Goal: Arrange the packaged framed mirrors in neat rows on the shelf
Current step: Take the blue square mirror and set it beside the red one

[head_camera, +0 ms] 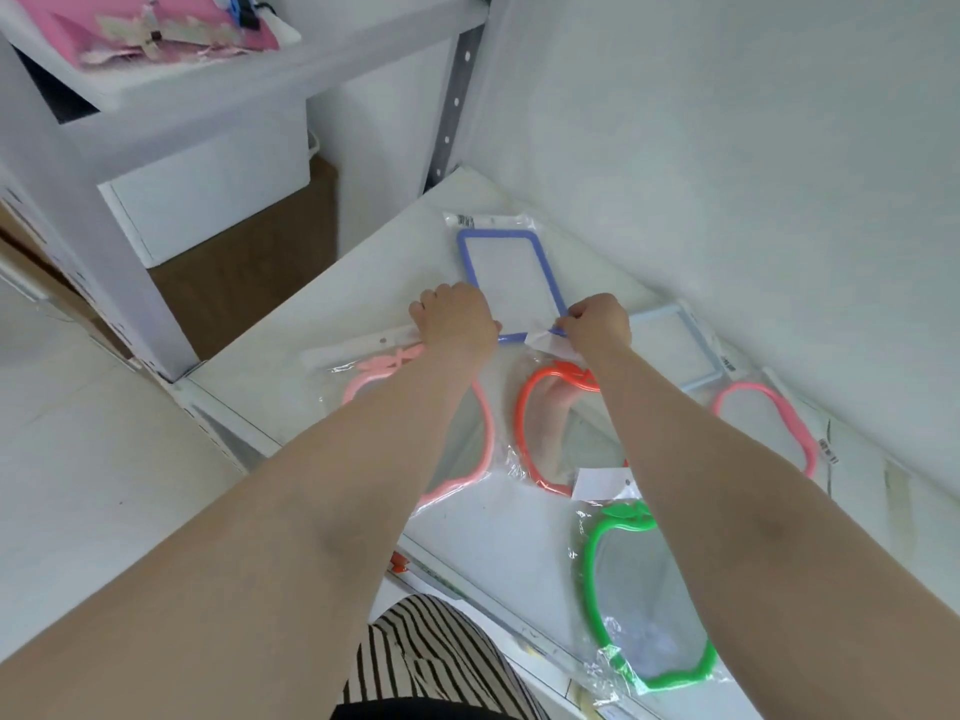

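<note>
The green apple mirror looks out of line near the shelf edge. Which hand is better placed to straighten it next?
Probably the right hand: the green apple-shaped mirror lies directly under the right forearm, while the left hand is farther over, above the pink mirror.

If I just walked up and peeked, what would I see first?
Probably the two bare arms reaching in, with the left hand and right hand pinching the near end of a blue rectangular mirror in its clear bag at the back of the white shelf. Next come the bright fruit-shaped frames nearer you: an orange mirror in the middle and a green mirror at the front right edge.
</note>
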Demonstrator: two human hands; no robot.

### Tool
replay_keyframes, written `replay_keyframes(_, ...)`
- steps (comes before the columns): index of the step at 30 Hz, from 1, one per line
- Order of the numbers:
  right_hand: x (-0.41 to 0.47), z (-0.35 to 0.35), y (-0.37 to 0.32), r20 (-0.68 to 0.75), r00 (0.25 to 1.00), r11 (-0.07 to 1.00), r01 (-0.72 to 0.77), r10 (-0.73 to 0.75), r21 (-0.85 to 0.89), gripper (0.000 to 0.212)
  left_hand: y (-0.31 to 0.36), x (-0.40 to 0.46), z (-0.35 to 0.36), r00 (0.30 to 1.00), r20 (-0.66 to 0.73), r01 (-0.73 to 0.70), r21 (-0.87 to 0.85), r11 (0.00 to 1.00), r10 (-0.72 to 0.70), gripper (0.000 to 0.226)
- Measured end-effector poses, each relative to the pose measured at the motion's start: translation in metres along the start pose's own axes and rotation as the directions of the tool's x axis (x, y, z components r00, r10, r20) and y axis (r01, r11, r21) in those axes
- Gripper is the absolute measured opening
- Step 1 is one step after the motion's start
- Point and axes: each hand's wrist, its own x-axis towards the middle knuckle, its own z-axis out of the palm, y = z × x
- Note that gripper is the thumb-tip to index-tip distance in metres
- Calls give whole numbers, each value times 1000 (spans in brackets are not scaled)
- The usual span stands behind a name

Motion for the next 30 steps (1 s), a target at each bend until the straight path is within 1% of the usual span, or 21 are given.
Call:
replay_keyframes(4,-6,-8,0,-32,999,980,-24,31,199,18,2,-1,-13,1000,-13,10,-117,993,-11,40)
replay_keyframes(5,-9,-11,-2,-37,999,971,-21,31,240,17,4,-2,-18,1000,-21,2,-184,983,-6,39)
replay_keyframes(6,-11,-14,-4,-44,998,959,-20,34,282,11,6,-3,-24,1000,-25,-4,-274,962,-3,38)
replay_keyframes(7,-16,-18,-7,-54,998,945,-16,36,326,5,9,-5,-31,1000,-28,-10,-370,929,-1,36)
replay_keyframes(8,-20,-23,-9,-68,997,929,-10,38,370,8,12,-7,-38,999,-36,-18,-455,890,2,33)
replay_keyframes(10,-30,-31,-13,-93,995,894,3,43,447,5,15,-12,-52,999,-45,-36,-572,819,12,27)
replay_keyframes(12,-42,-39,-15,-98,994,879,9,43,477,18,16,-19,-64,1000,-23,-26,-685,728,14,21)
replay_keyframes(14,-55,-46,-16,-80,995,852,-3,53,524,18,15,-29,-75,1000,19,17,-785,619,-3,20)
replay_keyframes(15,-62,-48,-15,-56,996,821,-21,65,570,17,14,-34,-80,999,36,38,-813,582,-15,21)
replay_keyframes(17,-80,-50,-13,-13,995,749,-64,96,659,15,10,-46,-90,998,61,65,-839,540,-26,21)
replay_keyframes(20,-106,-53,-7,-29,991,703,-71,130,708,16,3,-62,-99,994,114,98,-856,508,-1,21)
replay_keyframes(23,-135,-55,0,-41,987,656,-73,157,751,20,-1,-84,-105,985,170,132,-855,502,30,20)
replay_keyframes(26,-170,-56,10,-102,977,652,-46,187,757,21,-5,-109,-113,975,211,148,-848,509,68,21)
replay_keyframes(30,-227,-48,20,-169,949,604,-28,267,796,19,-22,-142,-125,957,232,104,-832,545,173,21)
